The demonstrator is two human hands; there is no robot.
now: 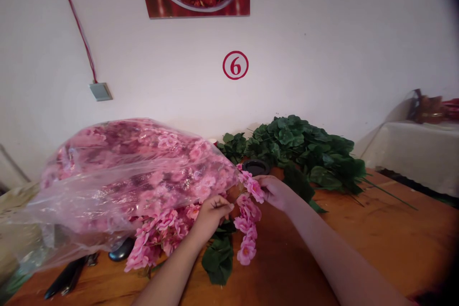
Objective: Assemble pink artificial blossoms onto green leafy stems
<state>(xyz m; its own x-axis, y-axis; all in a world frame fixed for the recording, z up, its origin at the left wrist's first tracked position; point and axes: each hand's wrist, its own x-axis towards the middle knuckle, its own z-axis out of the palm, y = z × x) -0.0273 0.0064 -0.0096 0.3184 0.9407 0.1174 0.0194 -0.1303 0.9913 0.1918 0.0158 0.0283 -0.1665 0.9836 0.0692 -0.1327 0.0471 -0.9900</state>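
Here, a pink flower spray (247, 208) hangs between the 2 hands, its blossoms trailing down toward the person. The right hand (267, 190) has its fingers closed at the edge of an upper blossom. The left hand (218, 210), near but not touching the right, has its thumb and fingers curled close together; I cannot tell whether they grip a stem. Just below the left hand lie green leaves (218, 260) on the wooden table (287, 258). Beside it, to the left, are more pink blossoms (147, 244), spilling from a clear plastic bag (89, 191) full of flowers. A dark rounded object (122, 250) sits left of the left forearm. Just beyond the right hand is a black round dish (256, 167), and farther out to its right, a heap of green foliage (297, 148). On the wall beyond both hands is a circled red 6 (235, 65).
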